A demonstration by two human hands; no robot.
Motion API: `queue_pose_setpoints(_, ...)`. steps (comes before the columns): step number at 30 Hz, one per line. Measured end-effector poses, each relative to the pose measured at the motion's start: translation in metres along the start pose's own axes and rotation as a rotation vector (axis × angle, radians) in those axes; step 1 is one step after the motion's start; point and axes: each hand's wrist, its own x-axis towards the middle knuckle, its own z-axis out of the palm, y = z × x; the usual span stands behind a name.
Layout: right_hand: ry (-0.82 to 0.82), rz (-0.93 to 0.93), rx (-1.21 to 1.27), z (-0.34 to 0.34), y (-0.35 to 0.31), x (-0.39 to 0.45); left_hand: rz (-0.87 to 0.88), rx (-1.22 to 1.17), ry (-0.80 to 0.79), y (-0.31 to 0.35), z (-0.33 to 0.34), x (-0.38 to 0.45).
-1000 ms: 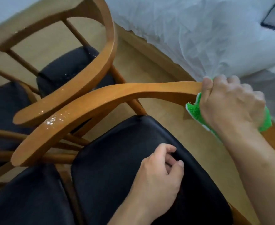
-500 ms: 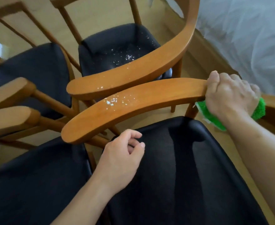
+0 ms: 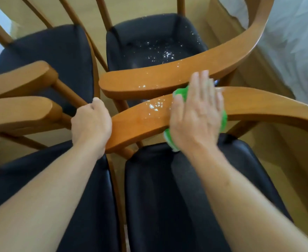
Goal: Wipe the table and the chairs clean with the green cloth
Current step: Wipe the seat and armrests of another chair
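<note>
Both hands are busy: your right hand (image 3: pixel 195 113) presses the green cloth (image 3: pixel 181 93) flat-fingered on the armrest (image 3: pixel 137 122). Sweep toward the white crumbs (image 3: pixel 155 106), while your left hand (image 3: pixel 91 122), fingers curled, steadies its tip.

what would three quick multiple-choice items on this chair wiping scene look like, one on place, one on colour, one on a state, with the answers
1. Where do the white crumbs on the near armrest lie?
A. just left of the cloth
B. under the left hand
C. at the armrest's right end

2. What colour is the cloth?
A. blue
B. green
C. yellow

3. How does the right hand meet the cloth?
A. fingers straight, pressing it flat
B. pinching a corner
C. hovering clear of it

Answers: 1 A, the specks sit on bare wood beside the cloth's left edge. 2 B, bright green shows round the palm. 3 A, the fingers lie straight over the cloth on the armrest, while the left hand is by the armrest's end.
</note>
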Motion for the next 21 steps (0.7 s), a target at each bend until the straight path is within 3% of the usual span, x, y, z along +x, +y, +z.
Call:
queue_pose_setpoints(5,-0.156,-0.224,0.076,0.019,-0.055,-0.030,0.101,0.063,0.041,0.001,0.000,0.001)
queue_pose_setpoints(9,-0.244,-0.466,-0.082,0.004,-0.028,-0.025,0.103,0.125,0.092,0.000,0.003,0.003)
queue_pose_setpoints(11,-0.238,-0.409,-0.186,-0.009,-0.001,-0.012,0.107,0.144,0.104,-0.001,0.005,0.005)
queue_pose_setpoints(17,-0.094,0.186,-0.271,-0.033,0.038,0.015,0.137,0.171,0.123,-0.001,0.008,0.007)
queue_pose_setpoints(19,-0.090,0.189,-0.240,-0.022,0.013,0.007,0.139,0.168,0.123,-0.002,0.009,0.007)
queue_pose_setpoints(21,-0.117,0.015,-0.223,-0.006,-0.022,-0.014,0.142,0.163,0.121,-0.001,0.008,0.007)
